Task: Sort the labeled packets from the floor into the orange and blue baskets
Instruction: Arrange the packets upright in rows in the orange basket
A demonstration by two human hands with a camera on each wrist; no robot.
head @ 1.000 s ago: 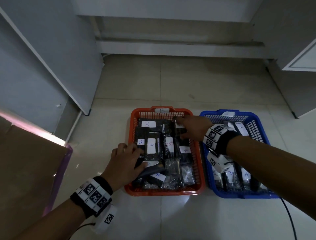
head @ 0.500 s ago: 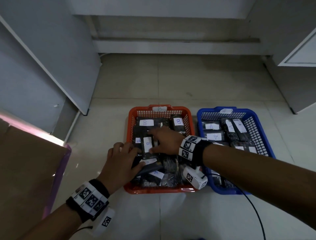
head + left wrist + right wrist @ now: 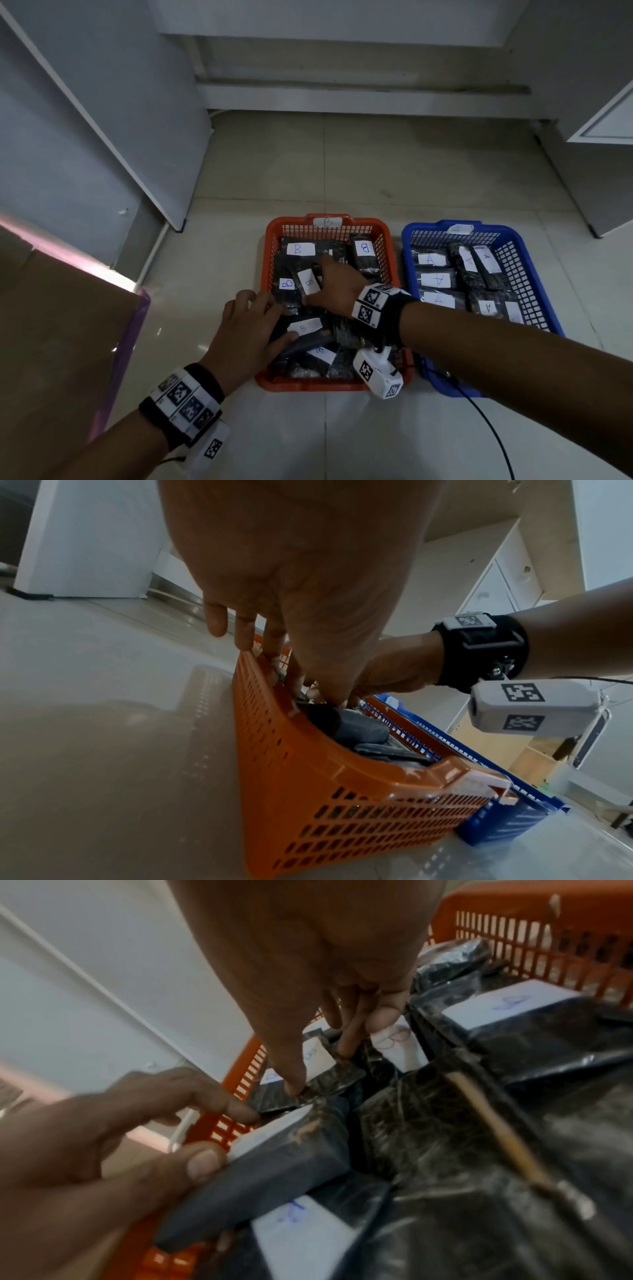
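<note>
Left hand (image 3: pixel 245 337): gripping a B packet (image 3: pixel 301 334) at the orange basket (image 3: pixel 310 385)'s left edge, probably seating it.
Right hand (image 3: pixel 334 286): fingers extended, pressing packets flat.

The right hand (image 3: pixel 334 286) was a second ago at the far right corner of the orange basket (image 3: pixel 270 253). It has come back toward the near left part and now lies on a packet marked B (image 3: pixel 308 281), close to the left hand (image 3: pixel 244 337).
</note>
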